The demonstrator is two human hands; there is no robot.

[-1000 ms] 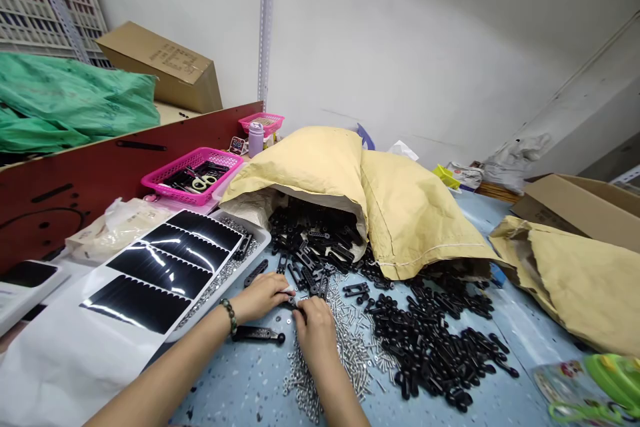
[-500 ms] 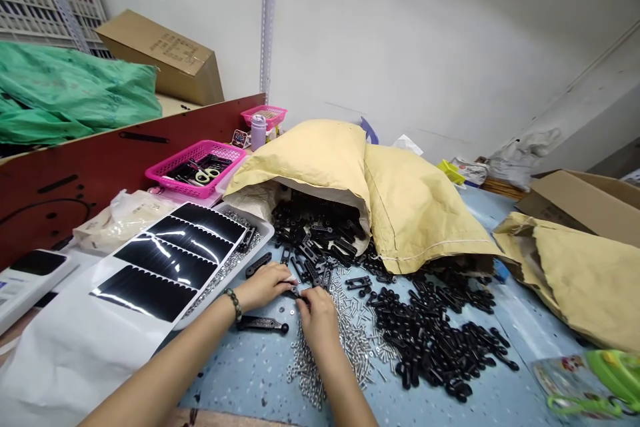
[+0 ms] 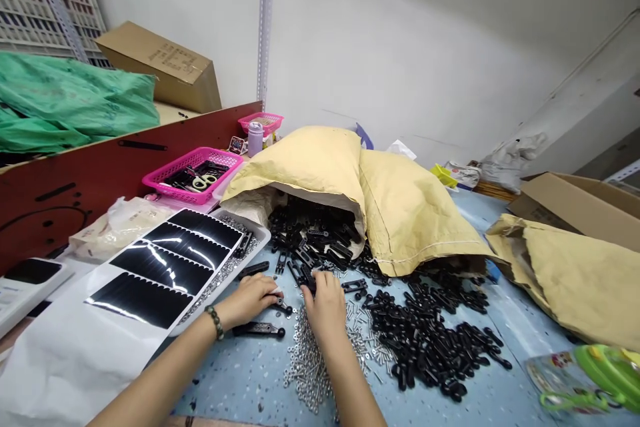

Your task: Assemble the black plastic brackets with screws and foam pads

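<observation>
At far left a green sack lies beside a carton, above a red board, and a pink basket holding scissors sits near the board. On the blue speckled table, a glossy black sheet lies across a white tray of silver nuts. The left hand, with a beaded bracelet at its wrist, has a narrow grip, its fingers curled at a small black link, though whether it is held cannot be told. A longer black link lies just nearer, beside that hand. The right hand also has a narrow grip, its fingertips down among black links spilling from a kraft sack, and what they hold cannot be told. Silver screws are heaped under that wrist. Right of them lies a broad pile of black links, then a second kraft sack before an open carton.
</observation>
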